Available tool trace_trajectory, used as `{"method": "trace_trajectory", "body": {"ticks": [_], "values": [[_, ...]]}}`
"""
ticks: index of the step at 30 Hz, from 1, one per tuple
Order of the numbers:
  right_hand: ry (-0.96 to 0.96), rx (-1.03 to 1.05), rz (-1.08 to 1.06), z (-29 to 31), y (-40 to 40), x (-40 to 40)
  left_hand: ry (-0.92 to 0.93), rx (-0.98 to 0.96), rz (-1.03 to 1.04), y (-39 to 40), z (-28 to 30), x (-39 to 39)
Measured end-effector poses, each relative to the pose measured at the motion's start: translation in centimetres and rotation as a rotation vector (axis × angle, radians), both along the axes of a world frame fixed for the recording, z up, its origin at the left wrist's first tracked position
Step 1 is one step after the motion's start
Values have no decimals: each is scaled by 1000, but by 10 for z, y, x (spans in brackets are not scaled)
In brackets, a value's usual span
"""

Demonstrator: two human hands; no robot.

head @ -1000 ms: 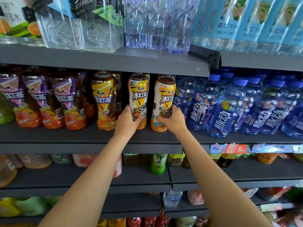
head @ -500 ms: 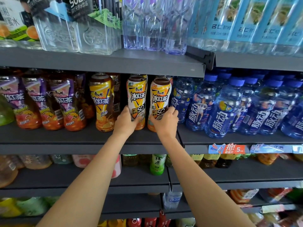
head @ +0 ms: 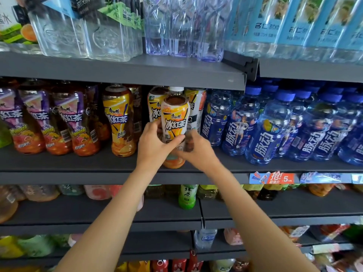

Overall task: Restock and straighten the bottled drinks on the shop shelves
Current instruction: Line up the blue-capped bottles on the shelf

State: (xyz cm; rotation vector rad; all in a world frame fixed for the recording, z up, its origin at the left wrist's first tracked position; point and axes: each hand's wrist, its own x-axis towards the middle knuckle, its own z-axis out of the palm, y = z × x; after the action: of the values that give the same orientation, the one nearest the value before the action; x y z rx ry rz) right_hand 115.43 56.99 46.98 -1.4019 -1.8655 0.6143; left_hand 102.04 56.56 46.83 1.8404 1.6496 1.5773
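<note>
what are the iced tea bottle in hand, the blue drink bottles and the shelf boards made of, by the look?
Iced tea bottle: seemingly clear plastic under a glossy printed sleeve; dark tea shows at the shoulder. Both the left hand and right hand hold it.
Blue drink bottles: transparent blue-tinted plastic, shiny, with opaque blue caps.
Shelf board: probably painted sheet metal; matte dark grey with a thin folded front lip.

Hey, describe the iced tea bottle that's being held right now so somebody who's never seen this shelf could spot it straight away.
Find the grey shelf with purple-labelled teas at its left and blue bottles at its right. Near the middle, the left hand and right hand grip one white-and-yellow tea bottle. Unlike its neighbours, it sits out at the front edge.
</note>
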Motion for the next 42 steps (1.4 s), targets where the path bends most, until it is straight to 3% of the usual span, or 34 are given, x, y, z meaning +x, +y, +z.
{"method": "trace_trajectory", "body": {"ticks": [2,4,12,18,28,32,36,39,42], "values": [[108,-23,-14,4,9,19,11,0,1,0,0,-11],[148,-14,-183,5,23,27,-6,-16,3,0,0,-16],[-330,8,-489,9,57,-22,-3,-36,-41,-1,-1,-20],[-249,-46,-513,10,71,-23,-6,-50,-62,-2,-2,-23],[-136,-83,-408,8,71,-19,-26,-60,-83,-4,-3,-18],[56,9,-399,5,55,-9,-3,-45,-63,-7,-1,-14],[319,-10,-110,0,30,13,30,-35,-50,-5,3,-4],[280,-103,103,0,16,28,50,-26,-18,0,3,11],[244,-196,174,1,8,27,74,-41,32,7,2,26]]}}
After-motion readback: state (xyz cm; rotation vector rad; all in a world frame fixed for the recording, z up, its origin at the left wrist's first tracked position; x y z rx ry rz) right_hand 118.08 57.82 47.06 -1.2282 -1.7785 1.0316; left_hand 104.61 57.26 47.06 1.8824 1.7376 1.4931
